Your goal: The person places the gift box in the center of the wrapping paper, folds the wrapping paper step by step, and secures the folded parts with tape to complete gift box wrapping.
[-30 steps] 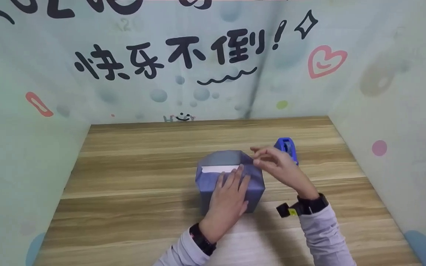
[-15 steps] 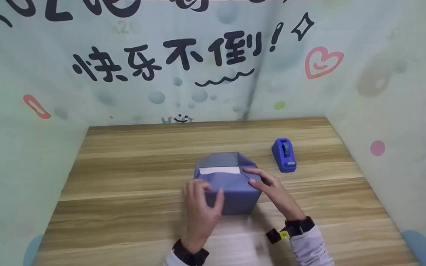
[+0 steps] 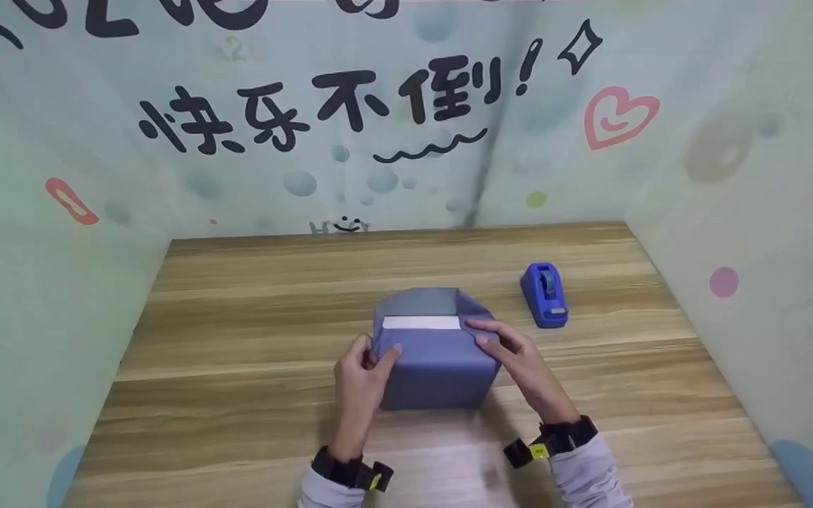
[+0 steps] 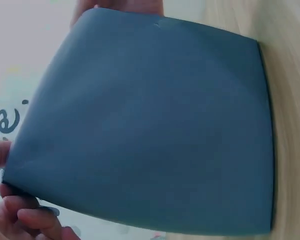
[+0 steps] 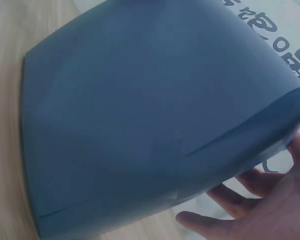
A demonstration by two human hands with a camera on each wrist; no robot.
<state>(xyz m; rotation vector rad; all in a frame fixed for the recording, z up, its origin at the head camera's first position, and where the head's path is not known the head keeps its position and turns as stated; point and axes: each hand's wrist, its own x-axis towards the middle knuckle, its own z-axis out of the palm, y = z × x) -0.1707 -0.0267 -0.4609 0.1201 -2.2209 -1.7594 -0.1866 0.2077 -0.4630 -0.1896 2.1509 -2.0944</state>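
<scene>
A box wrapped in blue-grey paper (image 3: 442, 384) stands on the wooden table, and a white strip (image 3: 421, 322) shows between the paper's edges on top. My left hand (image 3: 360, 388) grips the paper at the left upper edge, thumb on top and fingers at the side. At the right upper edge, my right hand (image 3: 532, 374) holds the paper's fold with thumb and forefinger. In the left wrist view the paper's smooth face (image 4: 155, 125) fills the middle. The right wrist view shows a crease along the wrapped side (image 5: 115, 115) near my fingers (image 5: 225, 197).
A blue tape dispenser (image 3: 545, 296) stands behind and to the right of the box. The wooden table (image 3: 237, 317) runs back to a printed backdrop (image 3: 406, 176), with printed walls at left and right.
My left hand has left the top of the box and moved to its left edge, where it grips. My right hand has come from near the tape dispenser onto the box's right edge.
</scene>
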